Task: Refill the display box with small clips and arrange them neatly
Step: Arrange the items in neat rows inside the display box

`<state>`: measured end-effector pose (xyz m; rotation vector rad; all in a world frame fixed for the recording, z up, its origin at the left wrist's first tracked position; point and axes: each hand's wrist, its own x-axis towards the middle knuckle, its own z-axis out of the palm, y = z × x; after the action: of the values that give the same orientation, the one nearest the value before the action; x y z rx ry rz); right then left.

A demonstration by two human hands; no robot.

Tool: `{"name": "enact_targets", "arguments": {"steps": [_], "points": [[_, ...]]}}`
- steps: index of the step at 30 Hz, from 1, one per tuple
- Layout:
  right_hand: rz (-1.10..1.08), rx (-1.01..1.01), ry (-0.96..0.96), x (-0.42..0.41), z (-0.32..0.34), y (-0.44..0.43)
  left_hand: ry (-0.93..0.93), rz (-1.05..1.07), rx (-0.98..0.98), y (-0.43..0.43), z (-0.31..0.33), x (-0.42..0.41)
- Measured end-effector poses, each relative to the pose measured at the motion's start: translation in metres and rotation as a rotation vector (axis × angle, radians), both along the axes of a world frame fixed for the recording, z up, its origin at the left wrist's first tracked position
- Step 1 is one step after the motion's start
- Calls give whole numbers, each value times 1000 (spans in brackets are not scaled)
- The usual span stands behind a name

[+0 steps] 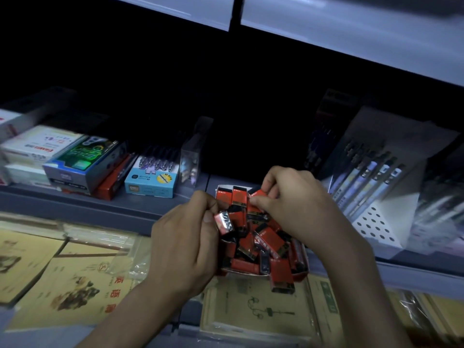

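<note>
Dim stationery shelves (75, 204): our left hand (185, 242) pinches a red clip packet (224, 222), our right hand (296, 207) pinches another packet (258, 194), over the heaped display box (302, 271).

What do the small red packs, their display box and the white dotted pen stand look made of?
Small red packs: printed card, seemingly under glossy film; the one the left hand pinches glints.
Display box: probably thin printed cardboard; its front wall sags.
White pen stand: matte, card or plastic; dots may be holes or print.
</note>
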<state>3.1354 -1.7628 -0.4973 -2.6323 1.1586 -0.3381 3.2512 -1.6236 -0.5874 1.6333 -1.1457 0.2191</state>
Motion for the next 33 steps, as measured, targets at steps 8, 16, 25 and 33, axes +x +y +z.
{"name": "enact_targets", "arguments": {"steps": [8,16,25,33], "points": [[-70,-4,-148,-1,-10,5,-11,-10,13,1,1,-1],[-125,-74,-81,-19,2,-9,-4,-29,30,0,-2,3],[-134,-6,320,6,10,-19,-21,-12,4,-2,3,3],[-114,17,447,21,17,-26,-19,-9,-3,0,8,3]]}}
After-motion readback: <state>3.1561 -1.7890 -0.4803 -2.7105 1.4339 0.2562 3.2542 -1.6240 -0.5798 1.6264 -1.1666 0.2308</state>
